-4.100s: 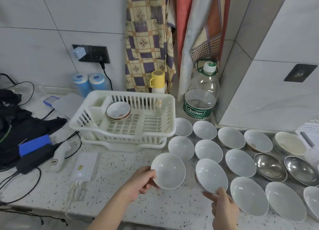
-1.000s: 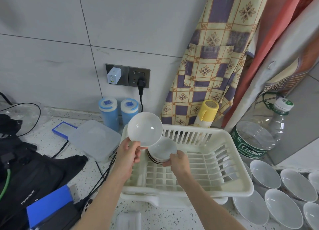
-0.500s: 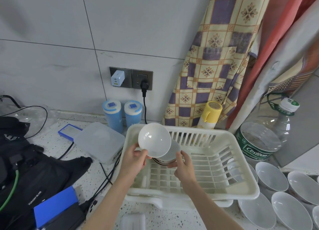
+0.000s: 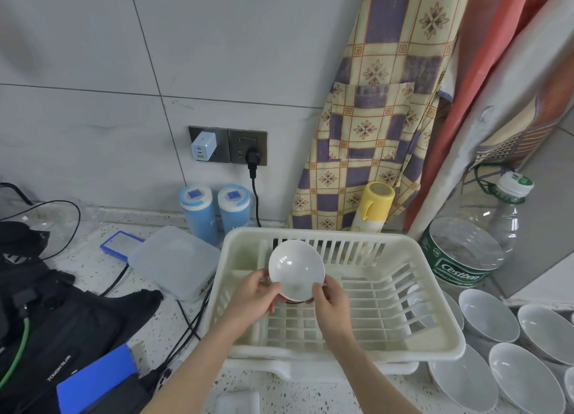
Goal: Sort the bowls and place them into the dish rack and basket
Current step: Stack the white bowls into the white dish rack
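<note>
A white bowl is gripped by both hands, left hand and right hand, inside the dish rack, while many bowls to their right remain unsorted on the surface.

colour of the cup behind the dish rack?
Yellow cup, clearest in the head view.
</note>
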`<state>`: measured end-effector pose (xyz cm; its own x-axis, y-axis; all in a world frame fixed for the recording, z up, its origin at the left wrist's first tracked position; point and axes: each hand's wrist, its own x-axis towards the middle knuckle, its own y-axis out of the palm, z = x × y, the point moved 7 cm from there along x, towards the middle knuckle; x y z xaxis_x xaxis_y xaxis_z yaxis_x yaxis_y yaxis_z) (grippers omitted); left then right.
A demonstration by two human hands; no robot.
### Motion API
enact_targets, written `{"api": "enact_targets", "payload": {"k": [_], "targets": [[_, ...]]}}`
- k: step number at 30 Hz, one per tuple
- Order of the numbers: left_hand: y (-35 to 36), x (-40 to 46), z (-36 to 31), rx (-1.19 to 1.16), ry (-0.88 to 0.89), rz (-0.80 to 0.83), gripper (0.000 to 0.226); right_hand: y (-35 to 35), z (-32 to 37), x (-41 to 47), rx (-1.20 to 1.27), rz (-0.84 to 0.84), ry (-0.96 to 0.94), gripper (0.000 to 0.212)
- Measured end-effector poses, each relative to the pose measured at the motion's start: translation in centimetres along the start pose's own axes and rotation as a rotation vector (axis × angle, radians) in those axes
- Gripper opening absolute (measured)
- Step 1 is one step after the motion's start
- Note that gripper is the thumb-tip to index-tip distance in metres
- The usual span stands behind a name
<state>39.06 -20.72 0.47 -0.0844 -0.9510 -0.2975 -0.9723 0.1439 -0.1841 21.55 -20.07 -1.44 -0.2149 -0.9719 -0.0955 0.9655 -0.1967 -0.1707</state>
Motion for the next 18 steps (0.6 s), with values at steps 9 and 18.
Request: {"api": "enact_targets", "payload": {"k": [9,18], "targets": [[0.1,0.4,0.6,0.113,0.042,-0.022,0.053,-0.3,-0.6,0.3,-0.071,-0.043,0.029,0.022],[-1.6,0.9,1.0,0.394,0.066,-0.234,0.045,0.2,-0.4,0.7,-0.189,-0.078,0.031,0.020]]}}
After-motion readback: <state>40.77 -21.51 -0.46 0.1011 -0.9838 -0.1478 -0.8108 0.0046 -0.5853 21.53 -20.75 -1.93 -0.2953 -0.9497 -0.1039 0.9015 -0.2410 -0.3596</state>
